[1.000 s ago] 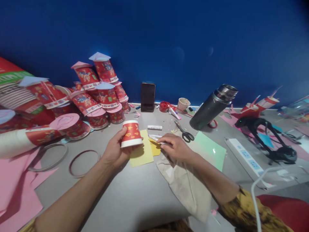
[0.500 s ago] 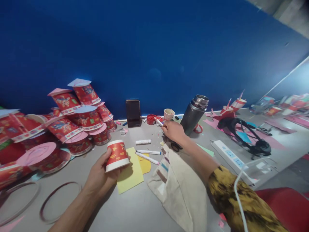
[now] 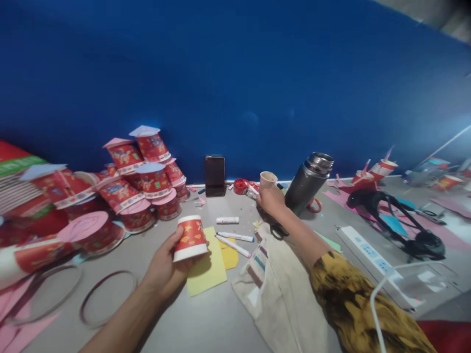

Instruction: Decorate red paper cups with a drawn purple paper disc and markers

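Your left hand (image 3: pixel 165 268) grips the red paper cup (image 3: pixel 190 239), rim down, near-centre, just over the yellow paper (image 3: pixel 206 269). Your right hand (image 3: pixel 270 200) is stretched far, btw the small cup (image 3: pixel 268 179) & flask (image 3: pixel 308 182). Its fingers look curled, but can't tell if they're holding anything.

The left hand (image 3: pixel 164 267) grips an upside-down red paper cup with a white rim (image 3: pixel 189 239) above a yellow paper sheet (image 3: pixel 209 269) on the grey table (image 3: pixel 206 318). The right hand (image 3: pixel 270 200) reaches far across, just beside a dark metal flask (image 3: pixel 307 182) and a small beige paper cup (image 3: pixel 268 178); its grip cannot be made out.
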Demonstrator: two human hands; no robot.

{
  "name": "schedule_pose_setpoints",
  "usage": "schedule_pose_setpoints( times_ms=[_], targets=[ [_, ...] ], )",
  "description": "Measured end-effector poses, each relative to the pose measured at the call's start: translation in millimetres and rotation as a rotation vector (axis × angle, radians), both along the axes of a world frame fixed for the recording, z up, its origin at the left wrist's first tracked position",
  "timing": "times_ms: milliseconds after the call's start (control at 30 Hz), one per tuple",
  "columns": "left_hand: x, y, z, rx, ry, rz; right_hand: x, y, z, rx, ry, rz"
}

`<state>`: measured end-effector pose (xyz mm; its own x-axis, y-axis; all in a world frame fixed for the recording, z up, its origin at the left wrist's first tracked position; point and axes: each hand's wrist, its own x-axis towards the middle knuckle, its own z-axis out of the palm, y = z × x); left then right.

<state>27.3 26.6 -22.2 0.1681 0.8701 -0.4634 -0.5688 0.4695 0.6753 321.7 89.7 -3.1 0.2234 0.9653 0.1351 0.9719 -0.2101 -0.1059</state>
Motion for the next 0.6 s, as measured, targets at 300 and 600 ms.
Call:
schedule_pose_setpoints(
  times_ms=[300, 600],
  targets=[
    [-3.4, -1.7, -5.1, 0.033, -0.123, -0.102, -56.4, -95.8, 22.2, 0.185, 1.133, 0.458],
    [3.1, -7.8, -13.6, 0.02, -0.168, -0.111, -87.4, -126.6, -3.1, 0.312, 1.726, 0.307]
  ],
)
